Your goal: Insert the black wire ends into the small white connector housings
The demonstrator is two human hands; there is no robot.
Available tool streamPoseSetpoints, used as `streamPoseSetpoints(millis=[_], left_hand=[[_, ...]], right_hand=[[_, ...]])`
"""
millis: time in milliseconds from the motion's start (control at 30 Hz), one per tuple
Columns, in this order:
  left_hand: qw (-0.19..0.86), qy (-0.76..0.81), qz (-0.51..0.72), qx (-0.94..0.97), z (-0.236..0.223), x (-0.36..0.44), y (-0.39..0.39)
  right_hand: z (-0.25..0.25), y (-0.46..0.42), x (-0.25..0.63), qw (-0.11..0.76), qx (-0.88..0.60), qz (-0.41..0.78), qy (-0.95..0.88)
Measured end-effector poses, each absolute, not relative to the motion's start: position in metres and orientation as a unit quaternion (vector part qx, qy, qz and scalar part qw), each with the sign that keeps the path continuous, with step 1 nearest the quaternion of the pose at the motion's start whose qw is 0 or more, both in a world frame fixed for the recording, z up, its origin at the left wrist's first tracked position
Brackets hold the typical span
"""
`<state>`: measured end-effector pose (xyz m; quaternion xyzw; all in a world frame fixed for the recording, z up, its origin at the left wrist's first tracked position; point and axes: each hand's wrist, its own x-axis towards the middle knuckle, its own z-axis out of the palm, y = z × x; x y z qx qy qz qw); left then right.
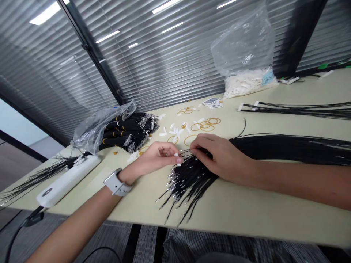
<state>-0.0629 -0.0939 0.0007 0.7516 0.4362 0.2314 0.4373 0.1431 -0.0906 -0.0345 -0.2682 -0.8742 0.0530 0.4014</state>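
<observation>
My left hand [161,155], with a watch on its wrist, pinches a small white plastic connector [177,159] between thumb and fingertips. Just to its right, my right hand [210,153] is closed on thin black wires [186,151], whose ends run to the connector. How far they sit inside it I cannot make out. Below both hands lies a thick bundle of black wires [189,179] with metal terminals at the fanned-out ends. The bundle continues under my right hand and off to the right.
Loose white connectors [175,131] and yellow rubber bands [205,125] are scattered behind my hands. Bagged wire bundles [123,131] and a white power strip [68,180] lie left. A bag of white connectors [246,82] stands at the back; wires with connectors [296,109] lie right.
</observation>
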Motion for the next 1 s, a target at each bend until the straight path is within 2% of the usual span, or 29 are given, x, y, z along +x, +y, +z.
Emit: streamPoseSetpoints(millis=[100, 300, 767, 1000], left_hand=[[0.431, 0.436, 0.241, 0.752, 0.0004, -0.0618, -0.0929], [0.432, 0.438, 0.242, 0.750, 0.0023, -0.0612, -0.0950], [0.423, 0.447, 0.233, 0.753, 0.0030, -0.0570, -0.0982], [0.439, 0.442, 0.236, 0.746, 0.0019, -0.0527, -0.1007]], right_hand=[[-0.0314, -0.0911, 0.1442, 0.437, -0.265, 0.053, -0.858], [-0.0339, -0.0907, 0.1451, 0.391, -0.264, 0.035, -0.881], [-0.0363, -0.0909, 0.1434, 0.379, -0.242, 0.001, -0.893], [-0.0388, -0.0909, 0.1424, 0.385, -0.209, -0.063, -0.897]])
